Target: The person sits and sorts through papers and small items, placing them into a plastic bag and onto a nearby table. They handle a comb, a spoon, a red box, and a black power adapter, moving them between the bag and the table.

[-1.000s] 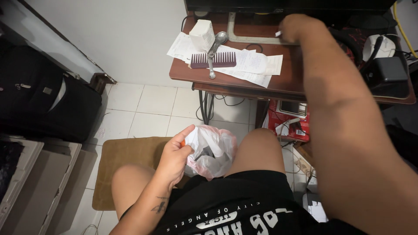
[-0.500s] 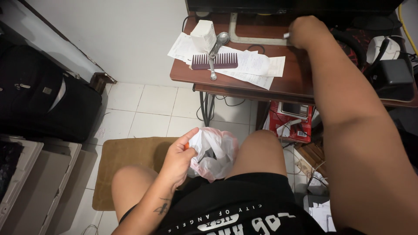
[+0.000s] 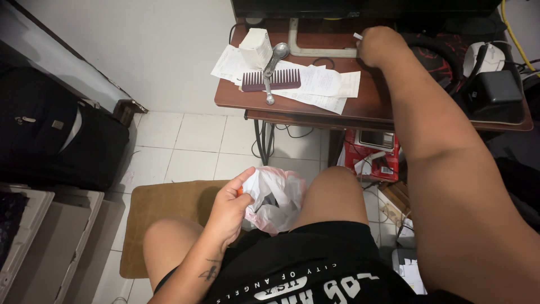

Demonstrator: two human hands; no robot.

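A white plastic bag (image 3: 277,197) is gripped at its rim by the closed left hand (image 3: 229,209), held between the knees above a brown mat (image 3: 163,208). A small white object (image 3: 358,36) is pinched in the closed right hand (image 3: 379,45) over the wooden desk (image 3: 360,107), near papers (image 3: 320,84), a comb (image 3: 273,80) and a spoon (image 3: 274,59).

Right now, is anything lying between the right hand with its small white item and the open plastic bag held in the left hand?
Nothing visible blocks it. The right hand pinches a small white item over the desk. The plastic bag, held open by the left hand, sits below the desk edge, between the knees.
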